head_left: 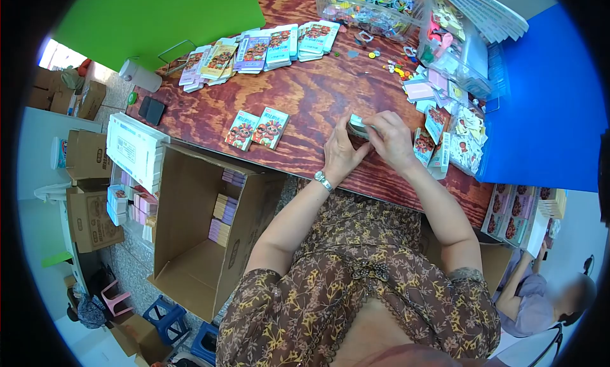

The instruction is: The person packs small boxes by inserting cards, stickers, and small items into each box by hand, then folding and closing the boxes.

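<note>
Pale card shows on a small pack (358, 125), which the left hand (341, 152) grips while the right hand (391, 141) pinches its upper edge, over the red-brown table (305, 81). Whether that pack is closed cannot be told; it looks part-done. Left of the pack, two small boxes (270, 128) lie shut, seemingly finished. Right of it are loose cartons (422, 146), their filling unclear. Beyond it, stacks of cards (252, 52) and a clear bin (330, 10) of trinkets suggest plenty is left. Further left, a cardboard box (184, 265) holds bundles (224, 208), perhaps completed.
</note>
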A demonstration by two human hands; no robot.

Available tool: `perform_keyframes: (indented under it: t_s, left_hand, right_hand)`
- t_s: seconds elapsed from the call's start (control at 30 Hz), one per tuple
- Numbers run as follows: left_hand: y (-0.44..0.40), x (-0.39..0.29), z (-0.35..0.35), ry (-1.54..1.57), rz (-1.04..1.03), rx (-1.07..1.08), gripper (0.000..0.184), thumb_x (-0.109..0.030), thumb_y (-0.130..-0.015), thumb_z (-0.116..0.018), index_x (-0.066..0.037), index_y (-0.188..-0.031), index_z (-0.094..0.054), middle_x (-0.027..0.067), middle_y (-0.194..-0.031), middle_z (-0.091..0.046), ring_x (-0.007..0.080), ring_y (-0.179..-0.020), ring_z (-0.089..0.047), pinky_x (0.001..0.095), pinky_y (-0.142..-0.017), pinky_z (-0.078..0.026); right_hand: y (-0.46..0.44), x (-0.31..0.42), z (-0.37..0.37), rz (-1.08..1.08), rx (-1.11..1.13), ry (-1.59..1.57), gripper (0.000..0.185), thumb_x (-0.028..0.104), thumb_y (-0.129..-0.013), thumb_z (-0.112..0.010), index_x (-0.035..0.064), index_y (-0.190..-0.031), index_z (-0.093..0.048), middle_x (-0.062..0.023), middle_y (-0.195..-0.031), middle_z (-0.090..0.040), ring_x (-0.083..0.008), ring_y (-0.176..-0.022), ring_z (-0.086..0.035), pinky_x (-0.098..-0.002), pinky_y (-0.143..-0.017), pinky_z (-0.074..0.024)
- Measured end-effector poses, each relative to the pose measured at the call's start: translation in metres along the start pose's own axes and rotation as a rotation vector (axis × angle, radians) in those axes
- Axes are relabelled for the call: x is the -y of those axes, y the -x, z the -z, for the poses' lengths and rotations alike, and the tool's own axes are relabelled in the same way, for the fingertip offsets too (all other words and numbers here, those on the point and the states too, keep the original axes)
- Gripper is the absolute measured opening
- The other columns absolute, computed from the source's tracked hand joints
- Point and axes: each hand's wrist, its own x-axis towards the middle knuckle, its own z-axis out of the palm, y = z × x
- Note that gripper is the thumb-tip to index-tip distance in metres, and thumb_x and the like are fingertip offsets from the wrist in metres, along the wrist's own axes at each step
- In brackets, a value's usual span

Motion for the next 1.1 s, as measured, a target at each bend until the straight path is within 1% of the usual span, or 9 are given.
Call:
perform_keyframes:
  t_s: [0.07,0.17,0.27,0.37,0.47,0.67,0.77,0.97,1.1]
  left_hand:
    - [-0.002,-0.002,0.001,-0.024,-0.015,-0.027,0.089,-0.02,-0.069,-0.087,-0.001,-0.139,-0.034,0.0192,-0.105,-0.062,0.0334,-0.091,-0.067,0.0415,-0.076,-0.055]
    - [-0.003,-0.002,0.001,-0.035,-0.007,-0.006,0.096,-0.02,-0.068,-0.088,-0.001,-0.143,-0.031,0.0191,-0.105,-0.063,0.0331,-0.093,-0.067,0.0408,-0.079,-0.055]
    - [-0.004,-0.006,0.003,0.041,0.046,0.03,0.098,-0.015,-0.068,-0.085,-0.003,-0.148,-0.03,0.0262,-0.138,-0.052,0.0428,-0.114,-0.059,0.047,-0.092,-0.052]
    - [-0.006,-0.005,0.001,0.02,-0.029,0.006,0.099,-0.014,-0.067,-0.085,-0.004,-0.15,-0.03,0.026,-0.146,-0.045,0.0428,-0.12,-0.056,0.0471,-0.096,-0.05]
    - [-0.006,-0.007,0.001,-0.019,-0.049,-0.003,0.097,-0.013,-0.068,-0.084,-0.004,-0.15,-0.031,0.0266,-0.148,-0.042,0.043,-0.121,-0.054,0.0472,-0.097,-0.049]
    - [-0.006,-0.008,-0.002,-0.008,-0.038,-0.014,0.095,-0.012,-0.07,-0.082,-0.005,-0.151,-0.031,0.0266,-0.151,-0.037,0.0443,-0.124,-0.052,0.0477,-0.098,-0.049]
    - [-0.003,-0.007,-0.002,-0.065,-0.09,-0.002,0.094,-0.01,-0.071,-0.08,-0.005,-0.151,-0.031,0.0268,-0.153,-0.034,0.0457,-0.126,-0.05,0.049,-0.098,-0.048]
    - [-0.001,0.001,-0.005,-0.032,-0.172,-0.03,0.095,-0.008,-0.07,-0.079,-0.004,-0.152,-0.03,0.0295,-0.152,-0.032,0.0473,-0.129,-0.046,0.0502,-0.101,-0.047]
    - [-0.002,0.005,-0.002,-0.01,-0.186,0.01,0.095,-0.008,-0.071,-0.079,-0.003,-0.152,-0.029,0.0305,-0.153,-0.03,0.0481,-0.131,-0.045,0.0498,-0.102,-0.047]
  right_hand:
    - [0.0,0.0,-0.003,0.059,-0.002,0.073,0.018,0.002,-0.078,-0.069,0.0063,-0.095,-0.07,-0.0096,-0.089,-0.064,-0.0302,-0.085,-0.062,-0.041,-0.073,-0.0511]
    - [0.001,0.009,-0.001,0.06,0.069,0.148,0.019,-0.002,-0.079,-0.067,0.0046,-0.096,-0.071,-0.0099,-0.093,-0.066,-0.0296,-0.088,-0.063,-0.0392,-0.077,-0.0516]
    - [0.006,0.006,-0.002,0.102,0.033,0.103,0.024,-0.003,-0.079,-0.066,0.0039,-0.102,-0.07,-0.0111,-0.098,-0.068,-0.0299,-0.091,-0.064,-0.0397,-0.079,-0.0521]
    - [0.011,0.002,-0.001,0.18,-0.049,0.094,0.032,-0.003,-0.079,-0.065,0.0041,-0.11,-0.068,-0.0112,-0.1,-0.069,-0.0302,-0.092,-0.065,-0.0382,-0.08,-0.0537]
    - [0.014,0.007,-0.001,0.077,-0.088,0.007,0.033,-0.005,-0.081,-0.065,0.0004,-0.114,-0.065,-0.0136,-0.104,-0.07,-0.0315,-0.097,-0.066,-0.0394,-0.082,-0.0539]
    - [0.022,0.006,-0.008,0.061,-0.12,-0.011,0.035,-0.007,-0.082,-0.065,-0.0023,-0.117,-0.063,-0.0156,-0.106,-0.07,-0.0327,-0.098,-0.065,-0.0402,-0.083,-0.054]
    - [0.03,0.004,-0.013,0.206,-0.123,0.073,0.038,-0.007,-0.082,-0.066,-0.0015,-0.12,-0.062,-0.0158,-0.109,-0.069,-0.0336,-0.1,-0.064,-0.0397,-0.084,-0.0542]
    - [0.027,0.008,-0.007,0.009,-0.134,0.002,0.04,0.003,-0.086,-0.068,0.0002,-0.125,-0.061,-0.0181,-0.117,-0.066,-0.0367,-0.108,-0.062,-0.0442,-0.094,-0.0511]
    - [0.026,0.003,-0.012,0.015,-0.042,-0.022,0.045,0.008,-0.087,-0.069,0.0015,-0.131,-0.059,-0.0187,-0.124,-0.064,-0.0361,-0.115,-0.061,-0.0455,-0.101,-0.0482]
